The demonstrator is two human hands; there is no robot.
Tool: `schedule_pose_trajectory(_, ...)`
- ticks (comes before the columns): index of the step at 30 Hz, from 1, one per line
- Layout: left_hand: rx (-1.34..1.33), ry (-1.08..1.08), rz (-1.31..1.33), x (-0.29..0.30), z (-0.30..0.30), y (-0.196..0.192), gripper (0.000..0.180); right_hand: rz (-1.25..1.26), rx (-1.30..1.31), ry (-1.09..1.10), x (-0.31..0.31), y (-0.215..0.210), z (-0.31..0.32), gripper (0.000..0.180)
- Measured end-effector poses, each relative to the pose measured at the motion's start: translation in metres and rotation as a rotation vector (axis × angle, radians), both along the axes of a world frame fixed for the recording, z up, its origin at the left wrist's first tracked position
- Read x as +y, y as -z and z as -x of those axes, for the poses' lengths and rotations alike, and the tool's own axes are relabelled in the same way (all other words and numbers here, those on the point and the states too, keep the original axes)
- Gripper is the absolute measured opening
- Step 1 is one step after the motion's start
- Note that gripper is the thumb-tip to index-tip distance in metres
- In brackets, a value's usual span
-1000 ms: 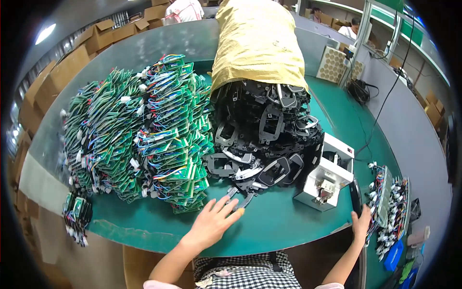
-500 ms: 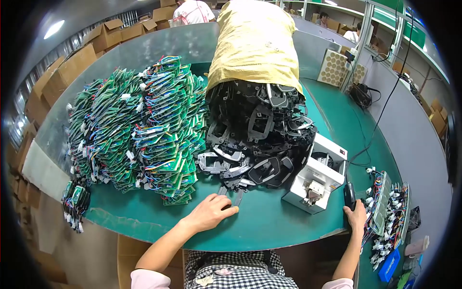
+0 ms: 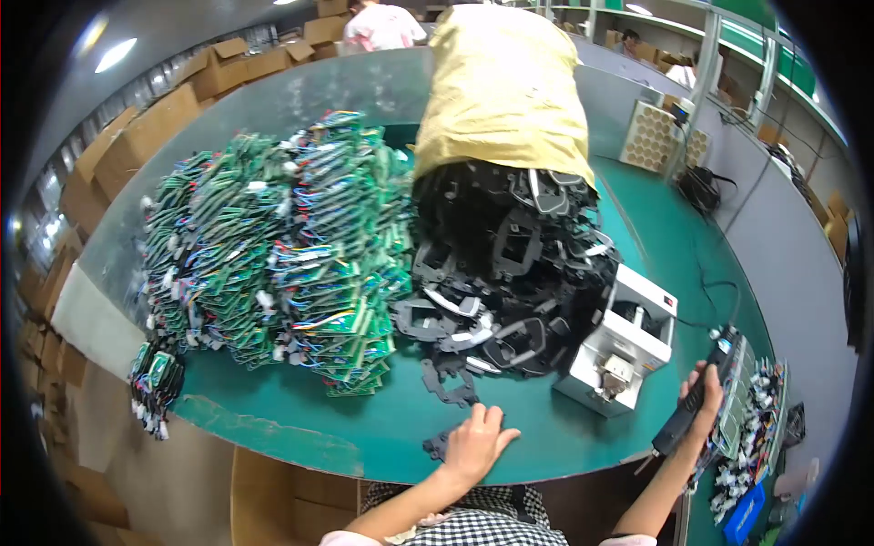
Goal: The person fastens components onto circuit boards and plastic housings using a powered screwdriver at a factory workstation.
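Note:
My left hand [image 3: 475, 448] is low over the table's near edge, fingers curled down over a small black plastic bracket [image 3: 437, 445] that sticks out on its left; the hand covers the rest. A dark plastic frame [image 3: 449, 382] lies flat just beyond. My right hand [image 3: 707, 407] is closed round a black electric screwdriver [image 3: 683, 414], its thin bit pointing down toward me and its cord leaving the upper end. To the left of that hand stands a white machine [image 3: 628, 341] with a metal mechanism in front.
Stacks of green circuit boards [image 3: 341, 264] with wires fill the left. Black and grey plastic frames [image 3: 514, 246] spill from a yellow sack [image 3: 510, 91]. More wired boards [image 3: 751, 419] and a blue box [image 3: 745, 514] are at right. A person [image 3: 382, 27] is beyond the partition.
My left hand has moved nearer to me and right, with a bracket beneath it. A frame now lies out from the pile. My right hand has lifted the screwdriver, tilting its bit toward me.

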State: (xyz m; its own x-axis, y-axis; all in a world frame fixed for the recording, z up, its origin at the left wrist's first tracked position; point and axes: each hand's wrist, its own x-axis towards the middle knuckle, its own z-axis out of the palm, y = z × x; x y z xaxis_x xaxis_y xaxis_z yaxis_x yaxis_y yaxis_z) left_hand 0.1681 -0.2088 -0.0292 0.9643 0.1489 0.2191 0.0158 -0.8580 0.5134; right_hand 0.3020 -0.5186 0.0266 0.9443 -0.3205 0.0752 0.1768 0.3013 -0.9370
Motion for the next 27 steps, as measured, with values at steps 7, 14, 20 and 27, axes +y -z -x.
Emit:
schedule_pose_trajectory(7,-0.146,0.182,0.265,0.026,0.009,-0.028,0.046,-0.416,-0.283,-0.382,0.019,-0.014,-0.006,0.042)
schedule_pose_trajectory(14,-0.646,-0.308,-0.024,0.181,0.009,-0.193,0.021,-0.435,-0.426,-0.289,0.048,-0.053,0.020,0.031)
schedule_pose_trajectory(20,0.203,0.162,0.110,0.314,-0.039,-0.198,0.039,-0.276,-0.480,-0.405,0.060,-0.057,0.016,0.035)
schedule_pose_trajectory(27,0.460,0.287,0.126,0.323,-0.069,-0.216,0.039,-0.226,-0.396,-0.471,0.085,-0.084,-0.001,0.060)
